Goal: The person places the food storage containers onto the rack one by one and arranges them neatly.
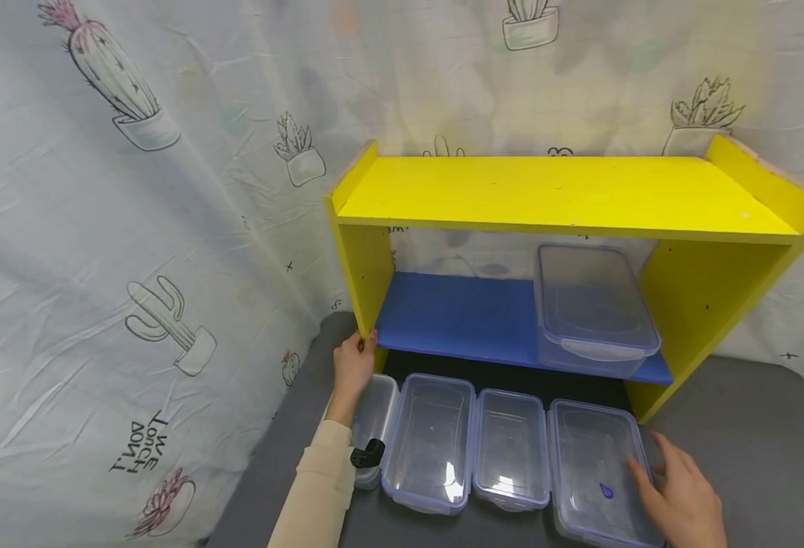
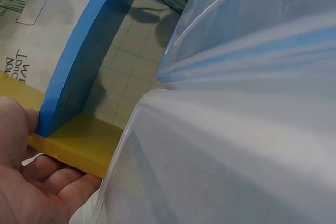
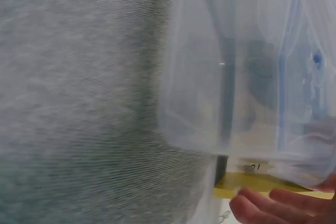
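Note:
My left hand (image 1: pixel 355 364) grips the front edge of the left side panel of a yellow shelf unit (image 1: pixel 456 190). It holds on where the blue board (image 1: pixel 456 316) meets that panel. In the left wrist view the thumb lies by the blue board (image 2: pixel 79 51) and the fingers curl round the yellow panel (image 2: pixel 84 142). My right hand (image 1: pixel 682 495) is at the right side of a clear lidded container (image 1: pixel 596 457), its thumb over the lid and its fingers loosely extended. A blue drop-shaped mark (image 1: pixel 607 491) shows on that lid.
Left of that container stand more clear lidded ones in a row: a narrow one (image 1: pixel 511 441), a wider one (image 1: pixel 436 434) and one (image 1: pixel 374 415) partly behind my left forearm. A large clear container (image 1: pixel 593 304) sits on the blue board's right end. A cactus-print curtain (image 1: pixel 169 228) hangs behind.

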Demonstrator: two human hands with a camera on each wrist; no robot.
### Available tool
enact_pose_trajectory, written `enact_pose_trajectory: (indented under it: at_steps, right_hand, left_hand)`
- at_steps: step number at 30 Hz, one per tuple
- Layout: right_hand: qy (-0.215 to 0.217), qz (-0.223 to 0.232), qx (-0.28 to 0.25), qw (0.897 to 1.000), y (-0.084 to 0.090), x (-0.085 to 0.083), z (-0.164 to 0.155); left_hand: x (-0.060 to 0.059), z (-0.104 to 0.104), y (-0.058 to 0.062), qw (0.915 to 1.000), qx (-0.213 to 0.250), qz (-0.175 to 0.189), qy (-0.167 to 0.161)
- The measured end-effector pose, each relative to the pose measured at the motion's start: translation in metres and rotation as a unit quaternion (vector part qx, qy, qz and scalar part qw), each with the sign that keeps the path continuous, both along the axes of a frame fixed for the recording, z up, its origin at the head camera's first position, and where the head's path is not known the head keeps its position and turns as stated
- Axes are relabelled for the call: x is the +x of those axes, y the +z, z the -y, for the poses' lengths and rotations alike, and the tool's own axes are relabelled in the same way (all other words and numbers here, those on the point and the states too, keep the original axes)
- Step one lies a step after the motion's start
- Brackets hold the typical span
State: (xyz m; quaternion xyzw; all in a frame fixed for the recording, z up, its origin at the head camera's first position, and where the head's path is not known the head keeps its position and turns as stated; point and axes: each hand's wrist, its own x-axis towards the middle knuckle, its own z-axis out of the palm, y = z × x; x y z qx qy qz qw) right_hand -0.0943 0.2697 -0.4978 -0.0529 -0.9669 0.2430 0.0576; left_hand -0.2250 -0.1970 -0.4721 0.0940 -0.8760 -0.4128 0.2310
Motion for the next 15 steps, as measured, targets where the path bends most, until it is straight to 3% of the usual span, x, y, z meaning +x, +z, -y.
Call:
enact_pose_trajectory:
  at_steps: [5,9,12,15]
  right_hand:
    - [-0.006,0.104,-0.020,0.994,-0.007,-0.002,-0.008]
    - [-0.018,0.187,-0.058,0.980,-0.014,-0.002,-0.013]
    - [-0.028,0.232,-0.083,0.969,-0.018,-0.002,-0.015]
    - [-0.025,0.247,-0.108,0.963,-0.021,-0.001,-0.017]
  left_hand:
    - [0.001,0.000,-0.001,1.0000,0.005,0.005,0.003]
    - [0.001,-0.001,0.000,0.9999,0.006,0.010,0.003]
    - [0.001,-0.001,0.000,0.9999,0.008,0.011,0.002]
    - [0.001,-0.002,0.001,0.9999,0.009,0.011,0.002]
